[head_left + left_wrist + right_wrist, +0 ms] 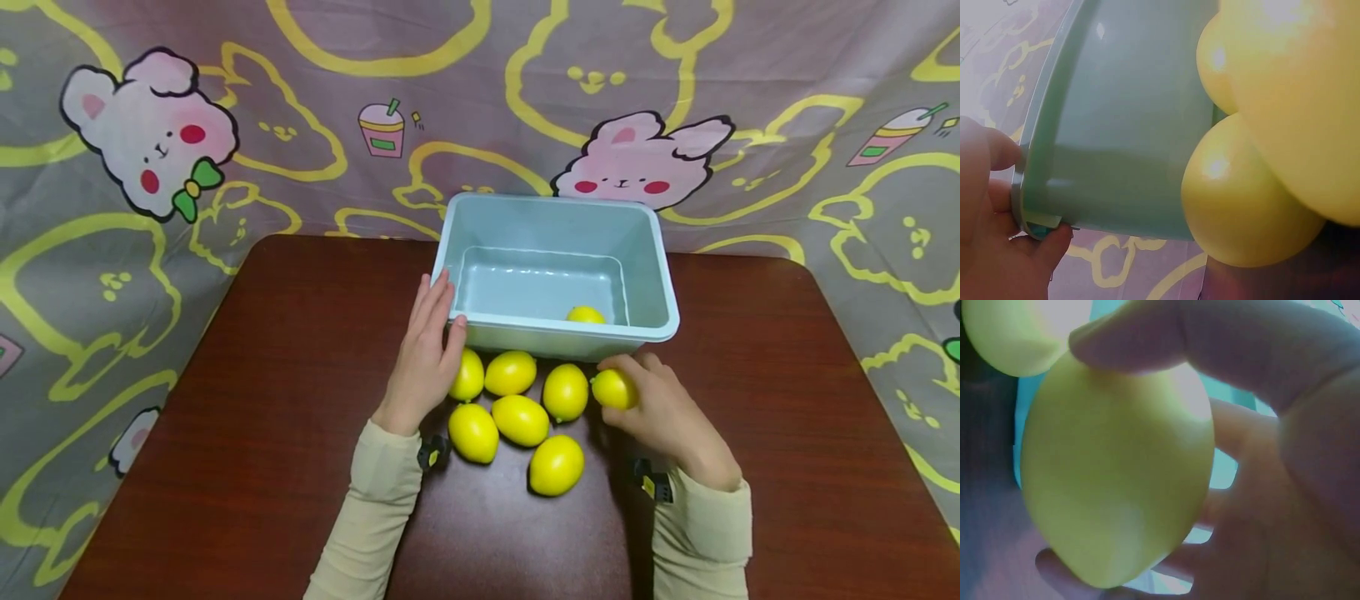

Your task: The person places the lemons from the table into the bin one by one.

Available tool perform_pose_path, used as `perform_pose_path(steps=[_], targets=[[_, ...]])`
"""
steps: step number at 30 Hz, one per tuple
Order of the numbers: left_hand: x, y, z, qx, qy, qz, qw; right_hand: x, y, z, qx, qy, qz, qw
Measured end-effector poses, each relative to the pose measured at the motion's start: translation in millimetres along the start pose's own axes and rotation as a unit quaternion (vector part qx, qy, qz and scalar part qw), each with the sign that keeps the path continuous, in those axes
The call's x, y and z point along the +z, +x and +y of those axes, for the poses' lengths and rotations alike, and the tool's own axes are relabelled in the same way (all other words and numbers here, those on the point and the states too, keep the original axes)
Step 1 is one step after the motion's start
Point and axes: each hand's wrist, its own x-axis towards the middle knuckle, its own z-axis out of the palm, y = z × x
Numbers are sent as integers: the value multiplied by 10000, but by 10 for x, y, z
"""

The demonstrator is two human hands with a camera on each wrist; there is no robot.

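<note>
My right hand (663,408) grips a yellow lemon (615,389) beside the bin's front right, thumb on one side and fingers on the other. That lemon (1116,469) fills much of the right wrist view. At the front left corner of a pale blue-green plastic bin (555,333), my left hand (423,358) rests with straight fingers along the side rim and its thumb at the front rim. Inside the bin lies one lemon (586,315), partly hidden by the front wall. Several more lemons (521,420) lie between the hands; one (468,377) is partly covered by my left hand.
The bin stands at the back of a dark brown table (300,400). Behind it hangs a cloth (480,108) with cartoon prints, which also runs along both sides. The nearest loose lemon (557,465) sits slightly apart from the group.
</note>
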Motion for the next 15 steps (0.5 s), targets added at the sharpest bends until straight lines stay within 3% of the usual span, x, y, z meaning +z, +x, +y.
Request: perform_pose_path(steps=[8,15], targets=[[0,0,-1,-18,27,-8,10000,-60,-63,-94,-149,62,104,9998],[-3,0,6,0,3,-8,10000,-116,-144,-226,-605,-8,393,9974]])
